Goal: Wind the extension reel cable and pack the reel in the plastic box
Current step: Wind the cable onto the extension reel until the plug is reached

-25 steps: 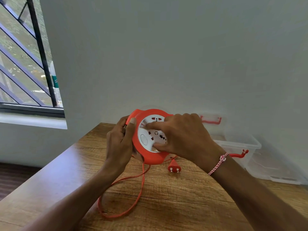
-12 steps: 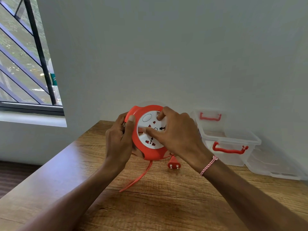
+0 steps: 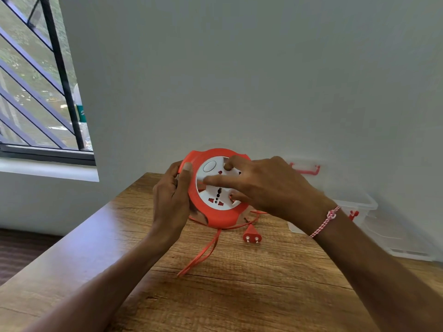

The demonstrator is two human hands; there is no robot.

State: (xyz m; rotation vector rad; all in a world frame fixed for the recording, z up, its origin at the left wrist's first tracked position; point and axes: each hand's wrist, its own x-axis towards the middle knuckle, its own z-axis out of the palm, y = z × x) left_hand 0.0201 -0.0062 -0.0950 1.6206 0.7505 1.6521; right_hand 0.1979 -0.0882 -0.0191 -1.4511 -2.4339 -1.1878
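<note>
You hold the reel (image 3: 217, 188) upright above the wooden table (image 3: 239, 295), its face turned toward you. The reel is a round orange case around a white disc pierced with socket holes, with an oval white button near the top. Your left hand (image 3: 171, 200) clasps the reel's left rim, thumb laid along the front edge. Your right hand (image 3: 268, 188) rests on the white disc, fingers (image 3: 215, 181) spread and pressed into its face. A flat orange cable (image 3: 203, 255) hangs from the reel's underside and loops on the table; its two-pin plug (image 3: 251, 234) lies just below the reel. The clear plastic box (image 3: 359, 204) with red handles stands to the right, against the wall.
</note>
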